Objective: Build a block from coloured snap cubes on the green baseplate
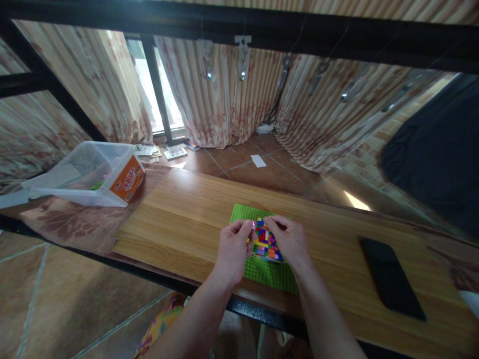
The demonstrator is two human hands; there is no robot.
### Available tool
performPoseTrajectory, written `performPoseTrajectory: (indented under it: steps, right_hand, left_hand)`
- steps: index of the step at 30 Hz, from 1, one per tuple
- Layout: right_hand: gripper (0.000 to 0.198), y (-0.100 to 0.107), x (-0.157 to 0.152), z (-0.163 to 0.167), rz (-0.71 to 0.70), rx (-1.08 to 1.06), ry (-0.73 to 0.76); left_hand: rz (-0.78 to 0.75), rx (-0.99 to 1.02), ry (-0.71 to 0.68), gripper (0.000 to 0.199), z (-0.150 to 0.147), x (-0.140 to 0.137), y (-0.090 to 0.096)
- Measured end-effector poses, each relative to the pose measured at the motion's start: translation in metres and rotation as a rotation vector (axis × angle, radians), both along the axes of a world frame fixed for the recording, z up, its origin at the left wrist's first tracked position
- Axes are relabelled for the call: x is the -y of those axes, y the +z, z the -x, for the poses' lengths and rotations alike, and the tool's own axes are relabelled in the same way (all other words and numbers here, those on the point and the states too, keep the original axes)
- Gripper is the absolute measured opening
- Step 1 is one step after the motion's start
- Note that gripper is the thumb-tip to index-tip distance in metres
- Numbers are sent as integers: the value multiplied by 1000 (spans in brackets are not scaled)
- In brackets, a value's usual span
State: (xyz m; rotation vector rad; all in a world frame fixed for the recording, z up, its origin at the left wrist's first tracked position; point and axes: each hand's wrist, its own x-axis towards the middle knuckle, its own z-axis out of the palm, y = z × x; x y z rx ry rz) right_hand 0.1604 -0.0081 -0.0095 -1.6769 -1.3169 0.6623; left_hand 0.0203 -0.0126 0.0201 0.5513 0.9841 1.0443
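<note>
A green studded baseplate [269, 275] lies on the wooden board in front of me. Small building bricks [265, 242] in red, blue, yellow, orange and purple form a packed block over it. At the left edge of the block, my left hand [235, 245] is closed, with a small pink brick [253, 224] pinched at its fingertips. My right hand [289, 240] curls over the block's upper right side. Its fingertips press together at the bricks there, and whatever they grip is hidden. Both hands cover parts of the baseplate.
To the right on the wooden board [179, 214] lies a black phone [391, 276]. A clear plastic bin [86, 194] with an orange label and a few pieces inside stands at the left. A black bar [239, 22] with hanging clips crosses overhead.
</note>
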Motion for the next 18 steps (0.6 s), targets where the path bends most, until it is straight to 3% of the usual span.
performPoseTrajectory:
  steps: [5,9,12,18]
  right_hand:
    - [31,-3,2,0,-31,-6,21]
    - [34,2,9,-3,-155,75,60]
    - [31,13,15,-3,-230,170,160]
    - [29,26,21,1,-208,137,371]
  left_hand:
    - [4,-13,-36,30,-1,2,0]
    - [15,19,-83,33,0,2,2]
    - [19,54,-134,32,1,2,3]
    - [1,95,-227,35,1,3,3]
